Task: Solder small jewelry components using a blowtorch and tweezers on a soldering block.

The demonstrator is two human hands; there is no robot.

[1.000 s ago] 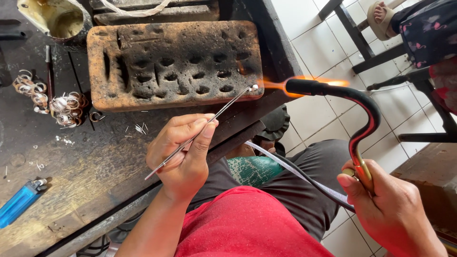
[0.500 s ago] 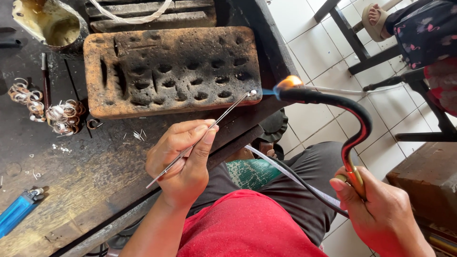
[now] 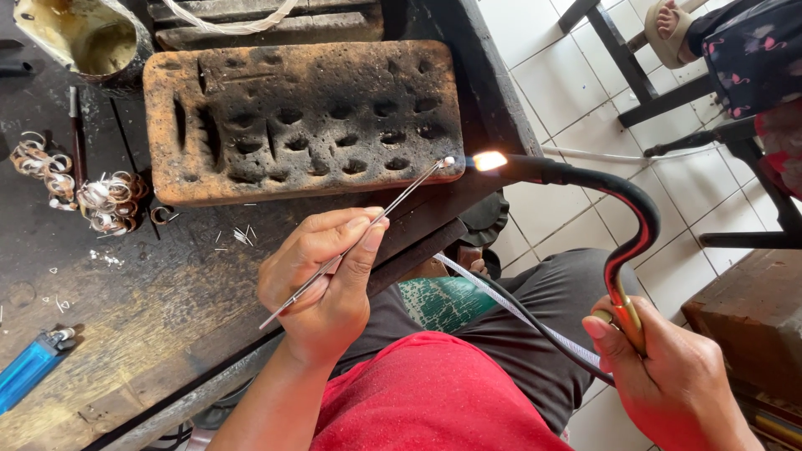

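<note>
My left hand (image 3: 324, 276) pinches long thin metal tweezers (image 3: 368, 227), whose tip reaches the near right corner of a scorched brick (image 3: 301, 117) full of pits and slots. My right hand (image 3: 668, 376) grips the brass handle of a curved black torch (image 3: 622, 225). The torch's nozzle points left and a small orange flame (image 3: 489, 160) burns right at the tweezers' tip, where a tiny bright piece glows.
On the dark wooden bench (image 3: 125, 317) lie coils of silver wire rings (image 3: 100, 200) at the left, small wire scraps, a blue lighter (image 3: 29, 372) near the front edge and a stained bowl (image 3: 83, 33) at the back. A hose crosses my lap. Another person's foot (image 3: 668, 21) rests on a chair.
The torch has come nearer to the brick, and its flame has shrunk from a long jet to a short orange one at the tweezers' tip. My left hand holds steady.
</note>
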